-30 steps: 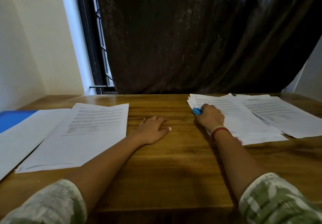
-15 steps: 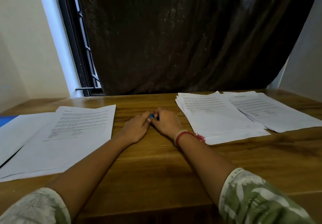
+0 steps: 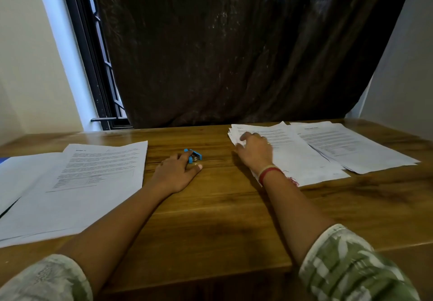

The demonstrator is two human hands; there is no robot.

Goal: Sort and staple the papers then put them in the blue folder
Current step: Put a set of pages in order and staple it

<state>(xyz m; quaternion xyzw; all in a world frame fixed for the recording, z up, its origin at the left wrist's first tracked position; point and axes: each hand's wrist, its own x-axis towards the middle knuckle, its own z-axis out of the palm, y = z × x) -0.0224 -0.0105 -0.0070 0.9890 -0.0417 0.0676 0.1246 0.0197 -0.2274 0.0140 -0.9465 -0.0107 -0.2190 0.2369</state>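
A small blue stapler [image 3: 193, 155] lies on the wooden table [image 3: 218, 207] at its middle. My left hand [image 3: 176, 172] holds it, with fingers and thumb curled round its near end. My right hand [image 3: 255, 151] rests on the left edge of a fanned stack of printed papers [image 3: 302, 160] at the right, fingers bent on the top sheet. A second printed set [image 3: 356, 146] overlaps that stack further right. More printed papers [image 3: 93, 183] lie at the left. Only a sliver of the blue folder [image 3: 2, 160] shows at the left edge.
A dark curtain [image 3: 234, 55] hangs behind the table, with a black window frame [image 3: 93, 66] to its left. Blank white sheets [image 3: 25, 174] lie under the left papers. The table's front edge runs below my forearms.
The stapler went from my right hand to my left hand at the table's middle. My right hand then moved back right onto the paper stack.
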